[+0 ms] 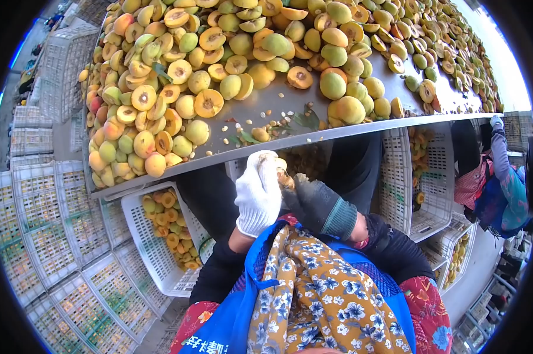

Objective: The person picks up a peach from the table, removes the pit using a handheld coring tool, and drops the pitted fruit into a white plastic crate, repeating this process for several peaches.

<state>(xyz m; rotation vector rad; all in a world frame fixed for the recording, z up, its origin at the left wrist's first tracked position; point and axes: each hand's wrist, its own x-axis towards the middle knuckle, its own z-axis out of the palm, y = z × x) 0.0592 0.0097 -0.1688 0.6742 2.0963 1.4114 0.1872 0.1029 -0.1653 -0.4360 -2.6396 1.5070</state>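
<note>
My left hand (258, 193), in a white knitted glove, is closed around a halved fruit (280, 165) just past the metal table's near edge. Against it, my right hand (313, 203), in a dark grey glove with a green cuff, has its fingers bent together at the fruit's brownish side; whether they grip the fruit or something small is hidden. Beyond both hands, the metal table (243, 115) bears a heap of whole and halved yellow-green fruits (209, 103), with loose pits and leaves near the edge. Under the hands, more fruit (304, 160) shows below the table edge.
A white crate (142, 236) of halved fruit stands at my left, beside rows of stacked crates (71, 236). More white crates (428, 200) stand under the table at the right. A co-worker's sleeve (500, 147) reaches the table's far right edge.
</note>
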